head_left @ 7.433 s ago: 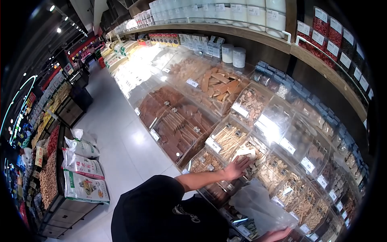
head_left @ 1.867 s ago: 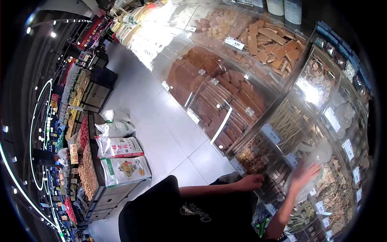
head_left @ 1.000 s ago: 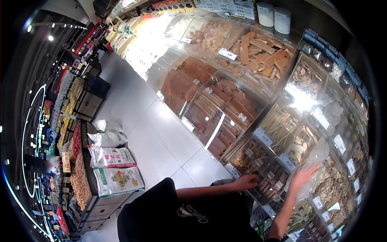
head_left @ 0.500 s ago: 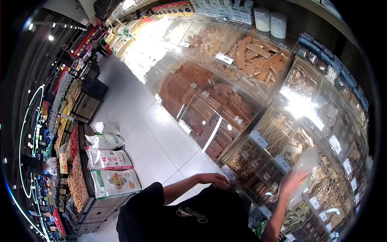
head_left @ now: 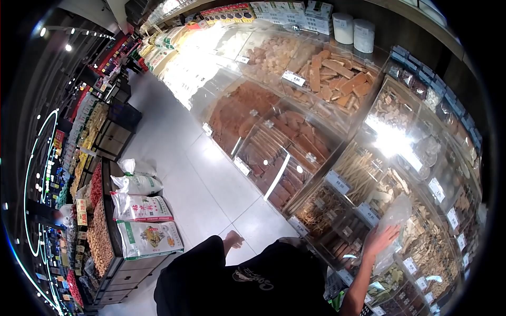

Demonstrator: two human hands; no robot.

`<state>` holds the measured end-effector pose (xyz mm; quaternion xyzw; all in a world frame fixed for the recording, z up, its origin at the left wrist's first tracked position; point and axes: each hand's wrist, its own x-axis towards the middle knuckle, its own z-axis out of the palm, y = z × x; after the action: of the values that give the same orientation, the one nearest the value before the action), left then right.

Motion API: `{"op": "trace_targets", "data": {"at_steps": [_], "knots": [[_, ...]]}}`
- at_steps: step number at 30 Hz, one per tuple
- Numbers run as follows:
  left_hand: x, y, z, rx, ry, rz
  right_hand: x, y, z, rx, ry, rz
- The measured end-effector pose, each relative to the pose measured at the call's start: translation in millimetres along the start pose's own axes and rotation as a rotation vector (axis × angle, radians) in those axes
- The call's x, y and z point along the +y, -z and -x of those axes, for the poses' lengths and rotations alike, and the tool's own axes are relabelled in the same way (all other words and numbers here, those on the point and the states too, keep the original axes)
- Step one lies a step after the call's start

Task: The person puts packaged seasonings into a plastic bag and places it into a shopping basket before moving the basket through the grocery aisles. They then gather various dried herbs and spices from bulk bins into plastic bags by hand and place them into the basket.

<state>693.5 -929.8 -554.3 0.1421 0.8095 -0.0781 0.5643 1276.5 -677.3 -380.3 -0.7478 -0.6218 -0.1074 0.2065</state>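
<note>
My right hand [head_left: 381, 241] holds a clear plastic bag [head_left: 396, 211] over the clear-lidded bins at the lower right; the bag bulges above the fingers and hangs below them. Dried sticks [head_left: 360, 165] and pale dried slices [head_left: 389, 190] lie in the bins beyond it. Left of this hand is a bin of dark brown pieces [head_left: 339, 246]. Away from the bins, above the floor and close to my black sleeve, my left hand [head_left: 233, 240] has its fingers loosely apart, with nothing visible in them.
Brown slabs [head_left: 274, 152] fill a lidded bin at the centre, with orange-brown blocks [head_left: 337, 76] behind. White printed sacks [head_left: 147, 237] sit on a display of nuts [head_left: 99, 237] at the left. Two white canisters [head_left: 363, 36] stand at the back. A tiled aisle [head_left: 184, 174] runs between the displays.
My left hand has come away from the bin's front edge, passed across my chest and moved left over the floor. My right hand stays at the bins with the bag.
</note>
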Motion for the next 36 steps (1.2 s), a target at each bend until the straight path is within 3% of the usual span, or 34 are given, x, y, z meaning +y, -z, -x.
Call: {"op": "trace_targets", "data": {"at_steps": [1,3,5,7,9,12,13,15,20,22,23,24,25,26,28,36], "knots": [[4,11,0,-0.21,0.111,0.14,0,0,-1,0.001,0.003,-0.006],[9,8,2,-0.239,0.02,-0.218,-1,1,-1,0.01,0.003,-0.011],[26,-21,36,0.11,-0.101,-0.597,-1,0,0,0.0,-0.004,-0.008],[31,-27,26,-0.004,-0.145,-0.501,1,-1,2,-0.029,-0.02,0.005],[36,-40,24,0.057,-0.185,-0.468,1,-2,2,-0.022,-0.028,0.002],[84,-27,85,-0.005,-0.015,-0.372,-2,9,-5,-0.034,0.009,0.019],[68,-41,65,0.296,-0.125,-0.337,-4,14,-10,-0.043,0.027,0.026],[76,-47,71,0.301,-0.1,-0.396,-4,16,-27,-0.045,0.029,0.064],[84,-46,58,0.242,-0.15,-0.37,4,-4,-35,-0.136,-0.073,0.104],[74,-48,17,0.218,-0.161,-0.37,9,-4,-20,-0.213,-0.05,0.098],[44,-52,-45,0.235,-0.333,-0.41,6,3,-17,-0.239,-0.063,0.03],[57,-54,-28,0.252,-0.168,-0.222,8,-3,-10,-0.27,0.013,0.203],[58,-51,-31,0.176,-0.184,-0.26,12,-9,-2,-0.251,0.026,0.157],[62,-54,-22,0.103,-0.209,-0.088,11,-2,-6,-0.232,0.04,0.097],[69,-49,-23,-0.002,-0.233,-0.106,11,3,-17,-0.227,0.0,0.038],[93,-60,-9,-0.004,-0.269,-0.138,8,4,-49,-0.145,-0.056,-0.012]]}}
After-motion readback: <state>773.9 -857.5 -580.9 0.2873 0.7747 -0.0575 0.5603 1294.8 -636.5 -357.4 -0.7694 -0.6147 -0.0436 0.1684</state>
